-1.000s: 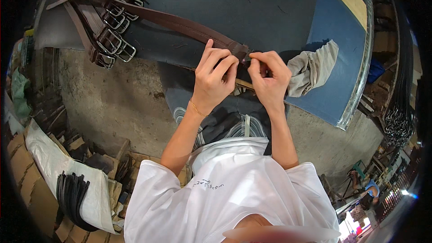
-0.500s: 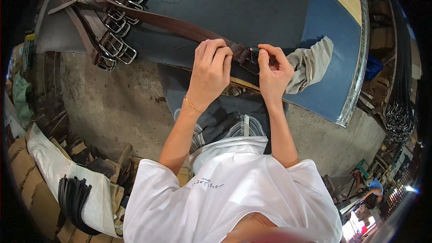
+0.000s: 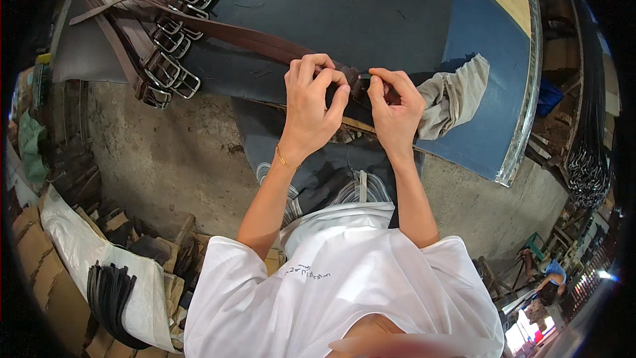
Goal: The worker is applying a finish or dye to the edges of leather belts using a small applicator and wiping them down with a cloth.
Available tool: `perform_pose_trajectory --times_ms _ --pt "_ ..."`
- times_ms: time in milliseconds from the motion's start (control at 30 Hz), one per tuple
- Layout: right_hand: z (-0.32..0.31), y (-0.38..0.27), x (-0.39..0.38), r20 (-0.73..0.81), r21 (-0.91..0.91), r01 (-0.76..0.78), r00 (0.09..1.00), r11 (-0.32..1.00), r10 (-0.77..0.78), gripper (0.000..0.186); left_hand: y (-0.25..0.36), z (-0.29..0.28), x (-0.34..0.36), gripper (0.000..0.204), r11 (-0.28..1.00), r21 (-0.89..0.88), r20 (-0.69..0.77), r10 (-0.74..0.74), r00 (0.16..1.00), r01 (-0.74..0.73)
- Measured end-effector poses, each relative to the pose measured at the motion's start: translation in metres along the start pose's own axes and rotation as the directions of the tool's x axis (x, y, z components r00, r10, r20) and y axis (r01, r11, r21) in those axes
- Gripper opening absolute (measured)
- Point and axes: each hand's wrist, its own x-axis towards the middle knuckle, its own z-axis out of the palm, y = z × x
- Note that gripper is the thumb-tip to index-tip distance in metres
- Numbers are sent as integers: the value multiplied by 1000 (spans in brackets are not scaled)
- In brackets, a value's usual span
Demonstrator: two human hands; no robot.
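Brown leather belt [image 3: 265, 43] stretched across the black tabletop [image 3: 331, 0], to the left of the grey-beige rag [image 3: 457, 96]; darker near end [image 3: 352, 74] just left of that rag, partly hidden behind fingers. Left hand [image 3: 310, 106] farther left of the rag, fingers curled, thumb and forefinger bent toward each other beside the belt end; hold on the leather hidden, so impossible to tell. Right hand [image 3: 399, 113] nearest the rag, on its left side, contact with the cloth unclear: narrow pinch of 2 fingertips on 1 small dark item [image 3: 366, 77], too small to identify, close by the belt end. Far left of the rag, buckled belts [image 3: 129, 33] in a fanned heap.

Judging by pose, fine fingertip work at the belt end. Best done by pressing the strap flat with the left hand, close to the working spot, and leaving the right pinch light and precise. Tilt the end into open view rather than working behind knuckles. Avoid twisting the strap. Pull gently, to spare the heap a drag. Nudge the rag aside, to free the right hand.
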Motion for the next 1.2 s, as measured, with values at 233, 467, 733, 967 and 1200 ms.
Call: perform_pose_trajectory --times_ms 233,467,733,967,1200 --pt "-2 -3 0 28 -65 18 999 998 -16 10 -2 0 -1 9 1000 -7 -12 6 1000 -6" --pt "0 -1 0 33 122 -44 999 992 40 12 -4 7 -20 11 996 -21 -164 85 983 -90" --pt "0 -9 14 154 69 44 987 997 -54 11 -11 20 -34 24 980 70 -294 197 935 -184" --pt "5 -14 15 288 -21 144 949 989 -132 10 -17 19 -37 28 969 83 -267 247 931 -233" --pt "7 -15 16 299 -71 177 943 982 -148 9 -16 21 -35 26 969 62 -322 245 915 -238"
